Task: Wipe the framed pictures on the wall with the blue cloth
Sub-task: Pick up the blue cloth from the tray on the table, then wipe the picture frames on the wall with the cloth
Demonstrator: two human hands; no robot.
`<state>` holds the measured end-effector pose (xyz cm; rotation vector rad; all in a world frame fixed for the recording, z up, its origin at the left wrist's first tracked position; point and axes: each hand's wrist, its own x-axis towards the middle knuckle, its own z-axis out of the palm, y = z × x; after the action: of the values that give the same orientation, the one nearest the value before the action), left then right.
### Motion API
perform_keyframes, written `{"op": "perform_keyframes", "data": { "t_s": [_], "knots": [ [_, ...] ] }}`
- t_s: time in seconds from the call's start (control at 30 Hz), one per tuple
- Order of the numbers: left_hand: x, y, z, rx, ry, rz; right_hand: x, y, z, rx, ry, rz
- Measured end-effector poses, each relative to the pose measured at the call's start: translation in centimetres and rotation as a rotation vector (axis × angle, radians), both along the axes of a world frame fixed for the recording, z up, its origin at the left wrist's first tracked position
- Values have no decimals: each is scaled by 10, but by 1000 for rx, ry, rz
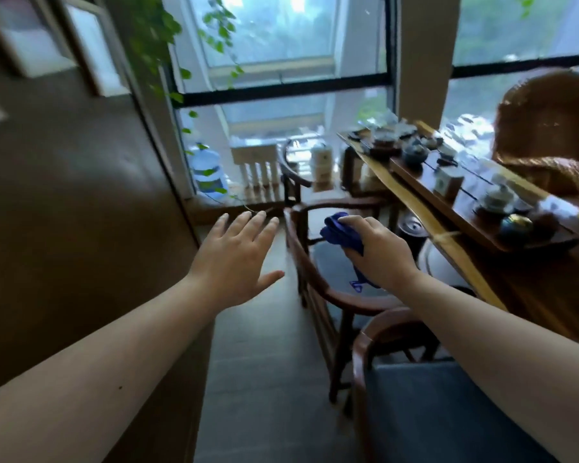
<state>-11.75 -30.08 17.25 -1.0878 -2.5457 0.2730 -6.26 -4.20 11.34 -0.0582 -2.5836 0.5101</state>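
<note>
I see my right hand [376, 250] clenched around the bunched blue cloth [341, 233], my left hand [236, 259] spread empty beside it, framed pictures [64, 41] blurred far up-left, no writing legible.

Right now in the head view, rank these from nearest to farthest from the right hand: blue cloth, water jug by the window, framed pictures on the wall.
1. blue cloth: gripped in the right hand itself, over the chair.
2. water jug: on the floor by the window, ahead and left.
3. framed pictures: high on the left wall, top left corner of the view.
</note>
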Motion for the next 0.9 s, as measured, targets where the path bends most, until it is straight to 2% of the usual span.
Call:
{"op": "perform_keyframes", "data": {
  "t_s": [0.33, 0.7, 0.9],
  "knots": [
    [35, -163, 143, 62, 289, 256, -63, -196, 150, -8, 276, 305],
    [85, -280, 244, -51, 560, 511, -101, -353, 231, -214, 459, 646],
    [114, -338, 299, -157, 671, 819, -122, -427, 275, -251, 505, 854]
  ]
}}
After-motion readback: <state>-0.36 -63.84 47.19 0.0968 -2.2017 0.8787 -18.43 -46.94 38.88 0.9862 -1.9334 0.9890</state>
